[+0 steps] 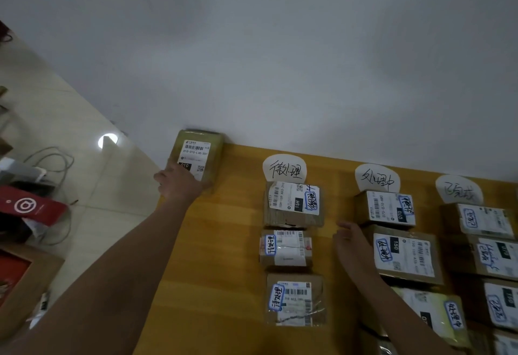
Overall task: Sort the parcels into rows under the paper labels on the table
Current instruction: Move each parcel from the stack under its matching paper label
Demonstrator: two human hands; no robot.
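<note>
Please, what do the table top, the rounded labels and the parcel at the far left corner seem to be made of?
Table top: likely wood or wood-look laminate, yellow-orange with faint grain lines. Rounded labels: matte white paper, handwritten in dark ink. Far-left parcel: probably cardboard under glossy yellowish wrap, judging by its sheen; white printed sticker on top.

1. Counter (224, 242): yellow wood grain, smooth, faint sheen.
2. Parcels (291, 218): brown matt cardboard, some under shiny clear tape (316, 310).
3. Stickers (293, 200): white printed paper.
4. Labels (284, 168): white matt paper.
5. Floor (92, 119): pale glossy tile.
6. Wall (280, 46): matt white.
</note>
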